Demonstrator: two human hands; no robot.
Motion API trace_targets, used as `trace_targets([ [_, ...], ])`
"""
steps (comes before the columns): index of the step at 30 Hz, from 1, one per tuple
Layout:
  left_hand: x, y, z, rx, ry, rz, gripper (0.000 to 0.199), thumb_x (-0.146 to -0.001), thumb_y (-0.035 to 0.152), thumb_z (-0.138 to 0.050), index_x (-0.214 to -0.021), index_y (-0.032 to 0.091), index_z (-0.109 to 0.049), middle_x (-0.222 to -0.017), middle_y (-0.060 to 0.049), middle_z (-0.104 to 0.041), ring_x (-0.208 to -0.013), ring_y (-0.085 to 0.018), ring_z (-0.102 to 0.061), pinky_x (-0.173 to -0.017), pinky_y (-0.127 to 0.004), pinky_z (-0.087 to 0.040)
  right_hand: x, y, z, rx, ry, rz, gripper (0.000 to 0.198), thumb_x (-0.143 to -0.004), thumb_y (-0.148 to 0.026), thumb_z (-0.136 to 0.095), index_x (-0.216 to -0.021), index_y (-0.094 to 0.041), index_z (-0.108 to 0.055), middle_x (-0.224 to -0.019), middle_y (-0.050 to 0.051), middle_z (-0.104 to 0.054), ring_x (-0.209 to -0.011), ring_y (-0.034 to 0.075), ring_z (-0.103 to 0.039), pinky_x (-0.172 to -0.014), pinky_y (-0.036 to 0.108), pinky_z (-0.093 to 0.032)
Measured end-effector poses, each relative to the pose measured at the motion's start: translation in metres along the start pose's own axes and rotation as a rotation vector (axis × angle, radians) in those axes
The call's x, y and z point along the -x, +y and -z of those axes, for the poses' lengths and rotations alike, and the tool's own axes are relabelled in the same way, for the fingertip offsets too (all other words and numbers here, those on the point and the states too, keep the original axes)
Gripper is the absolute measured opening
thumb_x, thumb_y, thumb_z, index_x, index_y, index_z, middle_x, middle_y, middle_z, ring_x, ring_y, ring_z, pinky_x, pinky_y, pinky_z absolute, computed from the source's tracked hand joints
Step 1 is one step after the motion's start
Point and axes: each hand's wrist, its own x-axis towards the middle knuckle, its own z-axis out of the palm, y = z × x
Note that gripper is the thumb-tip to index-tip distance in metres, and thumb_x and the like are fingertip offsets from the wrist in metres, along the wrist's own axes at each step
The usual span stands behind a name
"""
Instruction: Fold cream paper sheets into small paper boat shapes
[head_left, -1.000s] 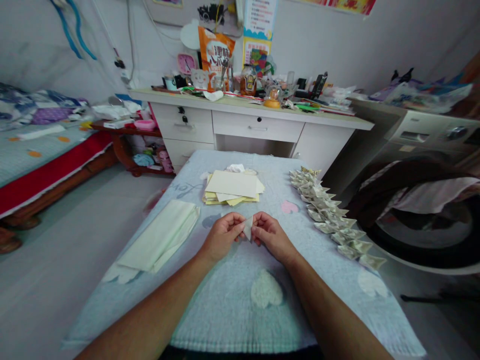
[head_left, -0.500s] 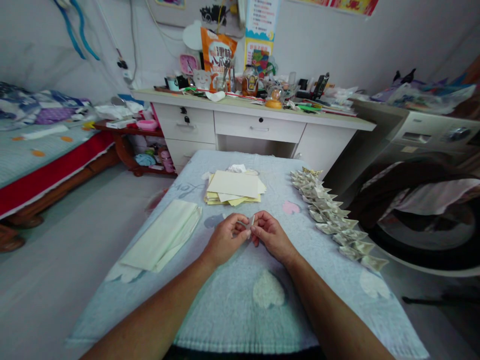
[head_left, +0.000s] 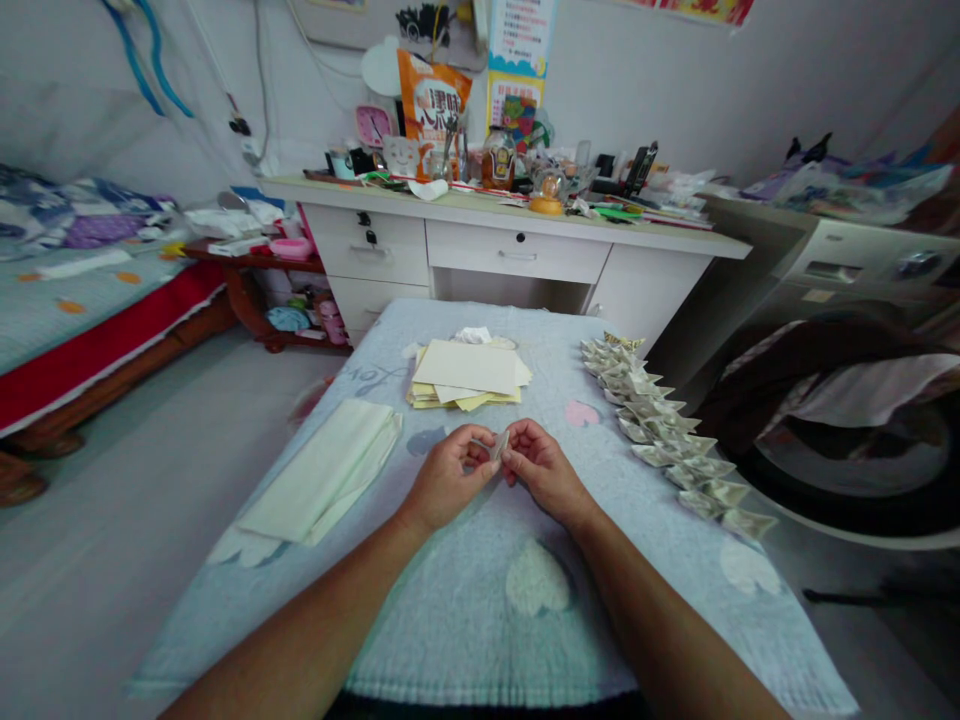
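Observation:
Between my fingertips is a small folded piece of paper point(head_left: 500, 445), pale and mostly covered by the fingers. My left hand point(head_left: 459, 472) pinches it from the left, and my right hand point(head_left: 541, 468) grips its right side with thumb and fingers. Both hands are over the middle of the cloth-covered table point(head_left: 465, 620). Just beyond them lies a stack of cream and yellow paper sheets point(head_left: 469, 368). Along the table's right side runs a row of folded paper boats point(head_left: 660, 425), several of them, set close together.
A folded pale green cloth or sheet point(head_left: 322, 475) lies at the table's left. Crumpled white paper point(head_left: 472, 335) sits behind the stack. Beyond stands a white desk point(head_left: 517, 250) crowded with items. A washing machine point(head_left: 840, 270) is at the right, a bed point(head_left: 90, 310) at the left.
Both hands stay in nearly the same place. The fingers have shifted slightly on the folded paper, which shows at a somewhat different angle.

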Motion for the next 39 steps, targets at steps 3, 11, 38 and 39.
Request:
trace_targets([
  [3,0.000,-0.001,0.001,0.018,0.014,0.016,0.023,-0.076,0.025,-0.065,-0.096,0.018,-0.057,-0.091,-0.004,-0.066,-0.076,-0.014,-0.063,-0.071,-0.026,-0.049,0.000,-0.001,-0.002,0.036,0.029,0.025,0.028,-0.080,-0.039,-0.066,-0.094,-0.022,-0.051,-0.078,-0.003,-0.052,-0.058,0.008,-0.047,-0.050,0.019,-0.042],
  [11,-0.004,-0.008,-0.002,0.154,0.071,0.085,0.023,-0.076,0.023,-0.064,-0.097,0.018,-0.056,-0.080,-0.001,-0.067,-0.074,-0.015,-0.065,-0.067,-0.025,-0.049,0.000,0.000,-0.004,0.221,0.045,0.120,0.013,-0.086,-0.031,-0.058,-0.096,-0.022,-0.058,-0.092,0.002,-0.051,-0.063,0.008,-0.051,-0.055,0.022,-0.046],
  [38,-0.006,-0.006,-0.003,0.178,0.056,0.128,0.031,-0.067,0.023,-0.071,-0.095,0.014,-0.058,-0.087,-0.003,-0.065,-0.075,-0.015,-0.062,-0.072,-0.026,-0.047,0.002,-0.003,-0.001,0.348,0.048,0.038,0.022,-0.084,-0.039,-0.061,-0.081,-0.017,-0.057,-0.069,-0.002,-0.052,-0.063,0.011,-0.046,-0.060,0.023,-0.037],
  [39,-0.006,-0.006,-0.003,0.152,0.046,0.131,0.028,-0.069,0.024,-0.070,-0.093,0.014,-0.060,-0.083,-0.003,-0.065,-0.073,-0.014,-0.061,-0.070,-0.026,-0.047,0.002,-0.005,-0.001,0.345,0.049,0.030,0.023,-0.084,-0.040,-0.060,-0.081,-0.017,-0.057,-0.068,-0.002,-0.051,-0.061,0.010,-0.045,-0.058,0.023,-0.037],
])
